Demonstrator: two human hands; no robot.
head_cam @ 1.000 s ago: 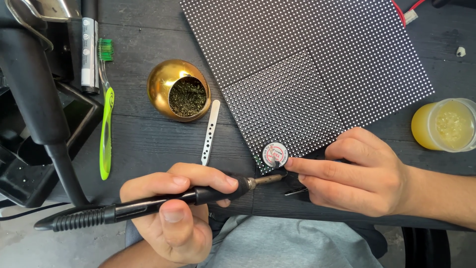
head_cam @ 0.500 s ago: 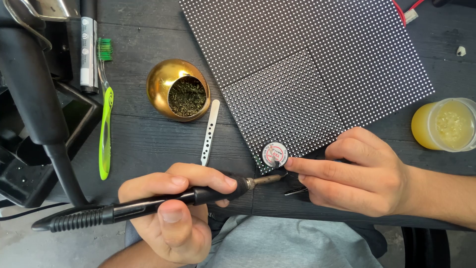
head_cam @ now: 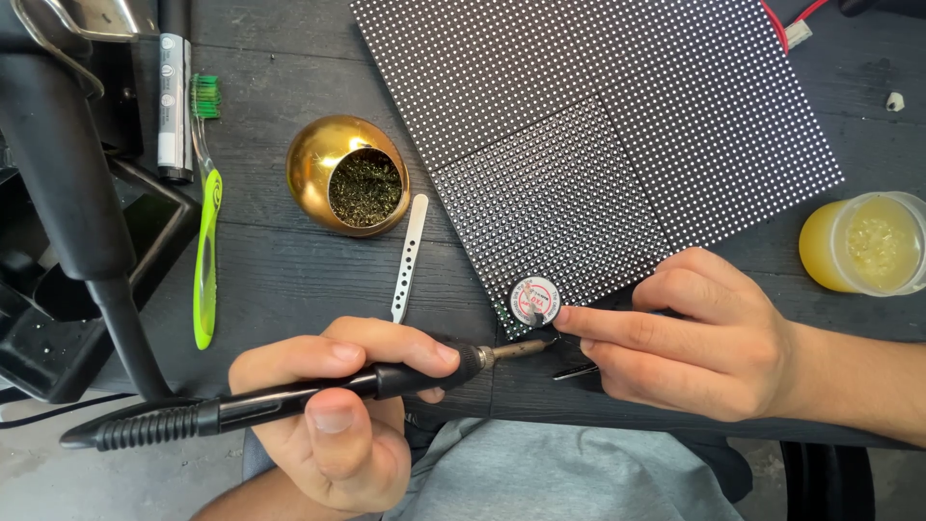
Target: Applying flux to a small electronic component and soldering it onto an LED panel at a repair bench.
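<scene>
A dotted LED panel [head_cam: 617,125] fills the dark table [head_cam: 270,280]. At its near corner sits a small round tin [head_cam: 534,300], steadied by the right hand [head_cam: 704,333], which also seems to pinch tweezers [head_cam: 576,370]. The left hand [head_cam: 338,425] grips a soldering iron [head_cam: 289,394], its long axis pointing rightward, tip just below the tin.
</scene>
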